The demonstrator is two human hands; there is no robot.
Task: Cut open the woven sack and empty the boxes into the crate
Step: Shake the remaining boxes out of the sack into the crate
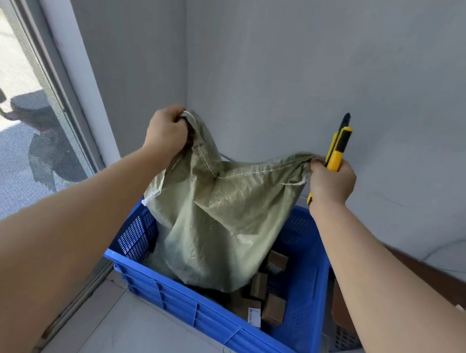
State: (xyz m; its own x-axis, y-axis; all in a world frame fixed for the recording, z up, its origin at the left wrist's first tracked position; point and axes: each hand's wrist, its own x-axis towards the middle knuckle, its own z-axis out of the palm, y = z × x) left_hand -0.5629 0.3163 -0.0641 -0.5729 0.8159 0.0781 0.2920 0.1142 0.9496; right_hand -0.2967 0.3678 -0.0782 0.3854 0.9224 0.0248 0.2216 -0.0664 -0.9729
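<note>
Looks like the dumping step: the left hand (pixel 165 134) and right hand (pixel 330 183) are each gripping a sack (pixel 216 217) corner over the crate (pixel 239 339), the right also clutching a knife (pixel 338 152). Boxes (pixel 273 308) are lying inside. Next is probably a good shake.

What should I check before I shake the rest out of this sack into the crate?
1. Both hands grip the sack: ok. The left hand and right hand each clutch a bunched corner of the green woven sack.
2. Sack over the crate: ok. Its lower end hangs inside the blue crate.
3. Boxes landing in the crate: ok. Cardboard boxes lie in it.
4. Sack fully empty: cannot tell. The fabric hides the inside.
5. Knife safe: not ok. The yellow utility knife is pinched in the right hand with the sack, its dark tip pointing up; whether the blade is retracted cannot be told.
</note>
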